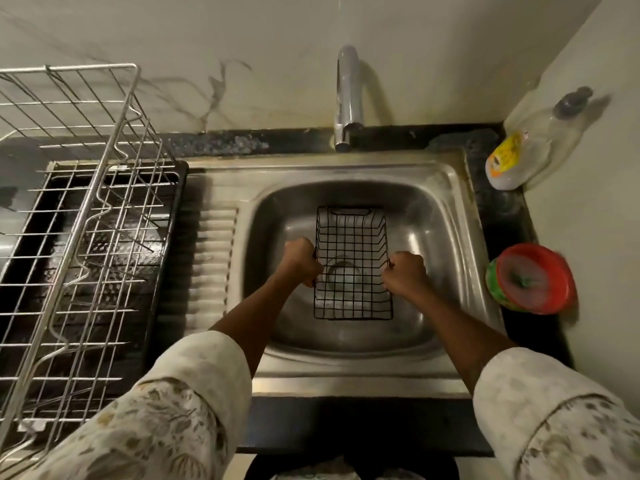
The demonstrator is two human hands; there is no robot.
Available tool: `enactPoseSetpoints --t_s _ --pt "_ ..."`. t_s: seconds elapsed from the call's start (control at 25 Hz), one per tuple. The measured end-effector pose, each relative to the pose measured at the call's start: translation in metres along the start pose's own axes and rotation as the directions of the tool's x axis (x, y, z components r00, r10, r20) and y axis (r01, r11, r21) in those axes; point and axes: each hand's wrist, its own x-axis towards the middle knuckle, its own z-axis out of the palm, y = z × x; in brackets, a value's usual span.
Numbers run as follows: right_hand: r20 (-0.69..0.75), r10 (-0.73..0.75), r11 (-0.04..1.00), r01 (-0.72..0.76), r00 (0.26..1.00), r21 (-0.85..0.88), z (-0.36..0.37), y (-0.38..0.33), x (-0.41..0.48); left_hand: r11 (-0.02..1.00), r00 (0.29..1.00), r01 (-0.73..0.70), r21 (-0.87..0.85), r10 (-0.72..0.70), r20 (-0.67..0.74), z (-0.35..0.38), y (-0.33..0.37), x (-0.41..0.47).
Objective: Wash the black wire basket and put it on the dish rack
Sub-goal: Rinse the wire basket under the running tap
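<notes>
the black wire basket is sitting upright over the basin of the steel sink, above the drain, with its open top facing the camera. whether it is resting on the basin floor or hanging just above it cannot be told. the left hand is gripping the basket's left rim with fingers curled tight around the wire; the right hand is gripping the right rim the same way. the tap is standing behind the basin, and no water is visibly running from it. the dish rack is standing to the left of the sink, well apart from the basket. a clear bottle and a red-lidded tub are sitting on the counter to the right.

judged risk: wet wire is likely to slip from the fingers during the lift, and a wide swing to the left is likely to catch the basket on the rack's raised frame.
</notes>
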Motion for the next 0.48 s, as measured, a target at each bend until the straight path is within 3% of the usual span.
enactPoseSetpoints --t_s 0.28,0.4,0.48 --pt "-0.030 0.018 0.998 -0.019 0.999 -0.052 0.007 -0.009 -0.006 0.996 0.994 0.076 -0.056 -0.071 0.081 0.006 -0.012 0.011" --pt "-0.096 0.005 0.996 -0.013 0.995 -0.083 0.000 -0.007 -0.007 0.999 0.985 -0.035 0.028 0.039 -0.170 -0.011 -0.007 0.015" --pt "-0.106 0.002 0.999 -0.007 0.994 -0.040 -0.005 -0.006 -0.005 0.975 0.903 -0.207 -0.080 0.159 -0.399 -0.034 0.016 0.011"
